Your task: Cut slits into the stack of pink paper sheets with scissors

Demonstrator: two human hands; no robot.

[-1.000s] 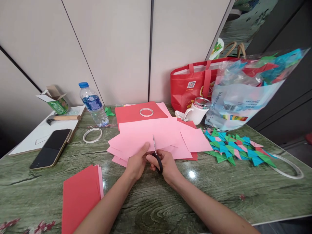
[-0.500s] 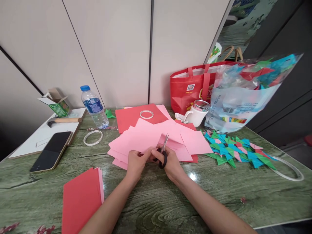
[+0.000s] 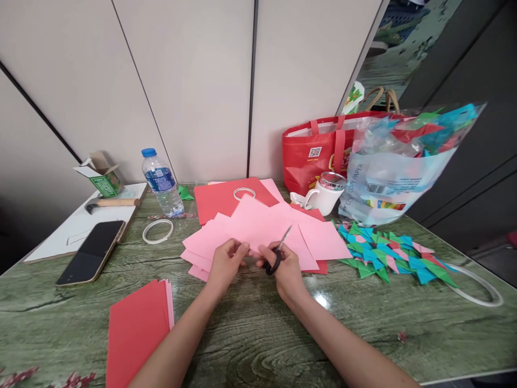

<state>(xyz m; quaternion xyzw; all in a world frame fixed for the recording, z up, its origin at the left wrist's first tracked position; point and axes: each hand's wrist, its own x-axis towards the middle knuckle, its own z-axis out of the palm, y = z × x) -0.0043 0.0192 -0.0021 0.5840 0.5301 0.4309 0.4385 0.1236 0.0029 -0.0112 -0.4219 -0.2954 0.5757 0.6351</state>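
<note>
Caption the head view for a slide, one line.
The right hand holds scissors over pink paper gripped by the left hand, on a green wood-grain table beside a pile of folded paper triangles.

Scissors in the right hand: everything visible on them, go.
The scissors are small, with black loop handles that look plastic and slim silver metal blades. The right hand holds them, fingers through the loops. The blades look nearly closed, tips pointing up and right, above the pink paper that the left hand pinches at its near edge.
</note>
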